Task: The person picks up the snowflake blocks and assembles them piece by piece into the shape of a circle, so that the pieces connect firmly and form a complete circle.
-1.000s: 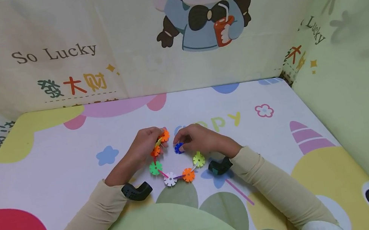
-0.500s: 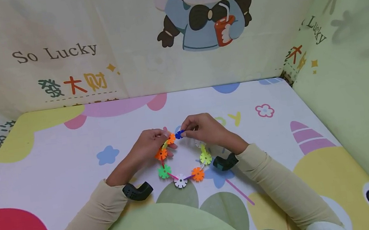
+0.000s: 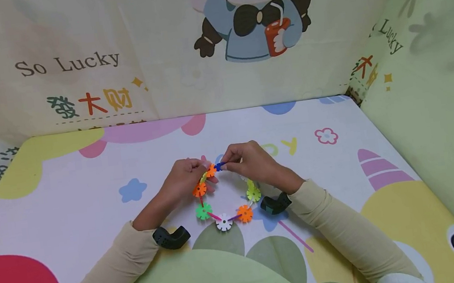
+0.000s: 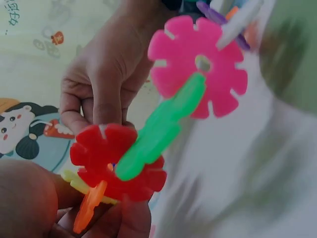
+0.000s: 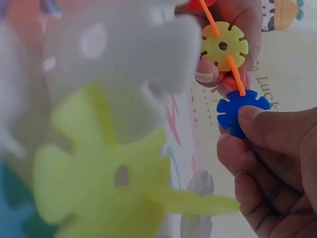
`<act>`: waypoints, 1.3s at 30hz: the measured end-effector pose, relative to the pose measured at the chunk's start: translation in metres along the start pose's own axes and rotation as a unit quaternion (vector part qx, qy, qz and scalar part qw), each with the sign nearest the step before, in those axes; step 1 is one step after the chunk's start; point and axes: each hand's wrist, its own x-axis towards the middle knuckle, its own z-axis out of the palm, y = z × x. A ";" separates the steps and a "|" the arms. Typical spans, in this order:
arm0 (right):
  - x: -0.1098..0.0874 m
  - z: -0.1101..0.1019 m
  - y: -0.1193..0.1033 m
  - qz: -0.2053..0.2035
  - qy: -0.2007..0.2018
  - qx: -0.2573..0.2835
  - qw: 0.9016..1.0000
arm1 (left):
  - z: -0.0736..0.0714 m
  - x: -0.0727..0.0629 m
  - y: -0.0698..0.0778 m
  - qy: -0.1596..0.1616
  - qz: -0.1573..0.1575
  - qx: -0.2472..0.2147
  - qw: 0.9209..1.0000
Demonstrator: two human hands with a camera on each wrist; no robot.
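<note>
A loop-like chain of flower-shaped notched plastic discs, slotted together, lies between my two hands. My left hand grips the chain's far left end, by an orange disc. Between thumb and fingers, my right hand pinches a blue disc. In the right wrist view, the orange disc stands edge-on between a yellow disc and the blue one, meeting the blue disc's rim. A red disc overlaps the left fingers in the left wrist view, joined through a green disc to a pink one.
The chain's near part holds a green disc, a white disc and an orange disc, and a yellow-green disc hangs below the right hand. A printed cloth covers the table; printed walls rise behind and at right.
My right hand has moved away from me with the blue disc, bringing it up to the orange disc by my left hand. The chain has shifted rightward and opened wider.
</note>
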 end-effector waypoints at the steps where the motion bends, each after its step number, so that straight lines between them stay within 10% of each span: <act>1: -0.001 0.000 -0.001 -0.008 0.000 -0.005 1.000 | 0.000 -0.001 0.000 0.001 0.007 0.008 1.000; 9: -0.002 -0.001 -0.004 -0.033 -0.019 -0.032 0.999 | 0.000 0.000 -0.001 -0.007 0.035 0.046 0.998; 24: -0.016 -0.038 0.012 0.119 -0.086 -0.066 0.987 | 0.004 0.007 -0.001 -0.003 0.007 0.057 0.998; 32: -0.024 -0.050 0.027 0.141 -0.162 0.052 0.975 | 0.002 0.003 -0.001 -0.006 -0.006 0.044 0.999; 39: -0.024 -0.043 0.029 0.109 -0.154 0.086 0.978 | 0.002 0.001 0.001 -0.010 -0.006 0.034 0.999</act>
